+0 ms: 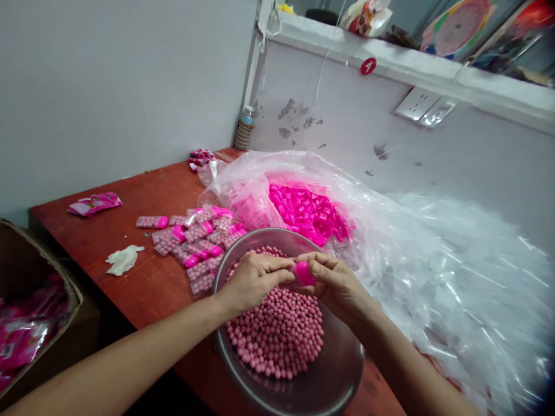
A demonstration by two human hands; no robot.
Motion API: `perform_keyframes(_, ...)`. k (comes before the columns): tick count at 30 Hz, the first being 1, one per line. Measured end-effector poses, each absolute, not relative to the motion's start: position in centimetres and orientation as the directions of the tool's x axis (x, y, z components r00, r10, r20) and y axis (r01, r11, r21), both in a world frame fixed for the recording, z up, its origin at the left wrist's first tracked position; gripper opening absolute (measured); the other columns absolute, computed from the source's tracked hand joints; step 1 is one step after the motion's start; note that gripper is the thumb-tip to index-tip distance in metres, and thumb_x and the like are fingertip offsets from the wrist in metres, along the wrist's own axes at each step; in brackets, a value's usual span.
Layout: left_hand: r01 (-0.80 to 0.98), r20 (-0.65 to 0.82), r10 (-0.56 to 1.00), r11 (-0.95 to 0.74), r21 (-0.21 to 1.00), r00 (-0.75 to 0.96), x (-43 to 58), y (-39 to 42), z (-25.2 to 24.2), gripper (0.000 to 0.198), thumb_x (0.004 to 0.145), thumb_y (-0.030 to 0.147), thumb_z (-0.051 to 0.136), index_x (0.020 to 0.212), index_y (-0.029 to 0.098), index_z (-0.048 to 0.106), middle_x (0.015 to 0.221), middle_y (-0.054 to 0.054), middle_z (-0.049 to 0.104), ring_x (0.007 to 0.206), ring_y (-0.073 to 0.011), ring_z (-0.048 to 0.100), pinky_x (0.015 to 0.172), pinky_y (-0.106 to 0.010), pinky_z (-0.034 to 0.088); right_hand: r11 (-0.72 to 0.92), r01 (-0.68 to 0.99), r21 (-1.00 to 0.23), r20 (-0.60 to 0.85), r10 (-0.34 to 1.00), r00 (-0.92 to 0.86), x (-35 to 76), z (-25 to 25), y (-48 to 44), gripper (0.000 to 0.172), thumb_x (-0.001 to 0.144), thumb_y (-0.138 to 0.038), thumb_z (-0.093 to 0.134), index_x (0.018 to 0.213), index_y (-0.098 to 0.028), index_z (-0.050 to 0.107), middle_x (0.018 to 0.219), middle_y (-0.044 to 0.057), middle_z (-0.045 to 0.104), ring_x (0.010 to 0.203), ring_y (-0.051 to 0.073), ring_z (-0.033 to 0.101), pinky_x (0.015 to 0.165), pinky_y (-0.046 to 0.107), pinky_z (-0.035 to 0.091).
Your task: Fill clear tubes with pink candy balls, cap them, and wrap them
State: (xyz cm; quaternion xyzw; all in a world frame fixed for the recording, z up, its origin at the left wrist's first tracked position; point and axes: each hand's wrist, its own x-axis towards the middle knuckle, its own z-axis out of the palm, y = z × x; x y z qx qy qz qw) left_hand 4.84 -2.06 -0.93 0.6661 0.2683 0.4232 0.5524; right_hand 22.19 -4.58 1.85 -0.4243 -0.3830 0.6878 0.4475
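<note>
Above a metal bowl [342,378] of small pink balls [277,332], both my hands meet on one small clear container with a pink cap [304,274]. My left hand [249,283] pinches its clear end between thumb and fingers. At the capped end, my right hand [340,284] has its thumb and fingers closed on the pink cap. The fingers partly cover the container, so how much it holds is hard to see. Left of the bowl lie several filled containers [199,232] with pink caps, piled together on the red table [151,294].
Behind the bowl, a clear plastic bag holds loose pink caps [303,211]. A heap of clear empty containers [468,289] spreads to the right. Pink packets [95,203] and crumpled white tissue [124,260] lie at left. A cardboard box [76,289] stands beside the table's left edge.
</note>
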Motion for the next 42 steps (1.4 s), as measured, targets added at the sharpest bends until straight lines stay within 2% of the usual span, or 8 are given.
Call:
perform_keyframes(7,-0.002,0.295,0.843,-0.329,0.944,0.451,4.5,-2.3,-1.2,0.017,0.080,0.020,0.057,0.083,0.016,0.073,0.075,-0.003,0.070,0.071,-0.0164,0.063,0.063,-0.022,0.045,-0.298,-0.307,-0.904,-0.261,0.953,-0.155,21.0,1.6,-4.2,0.026,0.061,-0.024,0.077,0.081,-0.019,0.062,0.075,-0.001,0.065,0.064,0.014,0.063,0.059,0.030,0.055)
perform_keyframes(12,-0.088,0.285,0.890,-0.272,0.958,0.355,4.5,-1.1,-0.6,0.024,0.081,0.021,0.056,0.100,0.018,0.069,0.097,-0.003,0.070,0.090,-0.0190,0.063,0.080,-0.026,0.048,-0.189,-0.187,-0.964,-0.154,0.970,-0.186,21.0,2.2,-2.2,0.029,0.072,-0.039,0.068,0.092,-0.020,0.061,0.089,0.003,0.064,0.075,0.015,0.063,0.065,0.030,0.054)
perform_keyframes(16,-0.009,0.271,0.951,-0.273,0.962,0.147,2.1,1.9,-0.1,0.035,0.078,0.027,0.059,0.110,0.013,0.063,0.106,-0.006,0.067,0.094,-0.0205,0.062,0.084,-0.030,0.048,-0.035,0.181,-0.983,-0.063,0.986,-0.152,22.4,2.3,-0.2,0.035,0.076,-0.048,0.060,0.096,-0.019,0.060,0.088,0.004,0.063,0.081,0.017,0.061,0.073,0.032,0.051)
perform_keyframes(20,0.337,0.282,0.959,-0.258,0.906,-0.023,-2.0,5.4,-1.3,0.035,0.079,0.029,0.056,0.108,0.011,0.064,0.108,-0.009,0.066,0.098,-0.0225,0.061,0.089,-0.033,0.045,0.098,0.772,-0.628,-0.113,0.970,-0.215,23.7,0.3,1.1,0.025,0.077,-0.036,0.058,0.092,-0.018,0.062,0.085,0.005,0.065,0.078,0.019,0.060,0.069,0.030,0.046)
perform_keyframes(23,0.543,0.259,0.963,-0.182,0.820,-0.068,-3.7,6.6,-2.6,0.033,0.079,0.025,0.056,0.109,0.012,0.064,0.110,-0.009,0.065,0.101,-0.0242,0.060,0.091,-0.036,0.043,0.220,0.936,-0.274,-0.192,0.941,-0.278,23.6,-1.7,1.4,0.024,0.075,-0.033,0.060,0.095,-0.019,0.062,0.092,0.007,0.065,0.083,0.021,0.059,0.067,0.028,0.041)
perform_keyframes(32,0.439,0.516,0.788,-0.615,0.654,0.336,1.2,2.9,-1.2,0.028,0.082,0.018,0.054,0.108,0.012,0.063,0.107,-0.009,0.066,0.098,-0.0193,0.060,0.090,-0.031,0.043,0.238,0.960,-0.150,-0.345,0.897,-0.277,23.3,-3.8,1.7,0.016,0.072,-0.025,0.060,0.085,-0.016,0.064,0.085,0.006,0.067,0.074,0.018,0.059,0.061,0.023,0.037)
perform_keyframes(38,0.368,0.397,0.690,-0.684,0.630,0.605,3.8,1.6,-1.5,0.025,0.085,0.020,0.049,0.104,0.014,0.065,0.102,-0.009,0.068,0.097,-0.0207,0.061,0.091,-0.031,0.042,0.164,0.984,-0.064,-0.460,0.871,-0.175,24.7,-3.5,0.0,0.008,0.066,-0.018,0.059,0.068,-0.012,0.065,0.074,0.012,0.066,0.069,0.023,0.060,0.058,0.028,0.037)
perform_keyframes(42,0.409,0.251,0.648,-0.686,0.601,0.719,4.7,0.6,-1.2,0.017,0.080,0.018,0.053,0.088,0.017,0.068,0.089,-0.008,0.070,0.089,-0.0238,0.063,0.083,-0.033,0.045,0.072,0.992,-0.101,-0.653,0.748,-0.121,24.9,-2.8,-1.1,0.010,0.052,-0.010,0.064,0.045,-0.015,0.058,0.048,0.006,0.059,0.052,0.019,0.056,0.048,0.025,0.037)
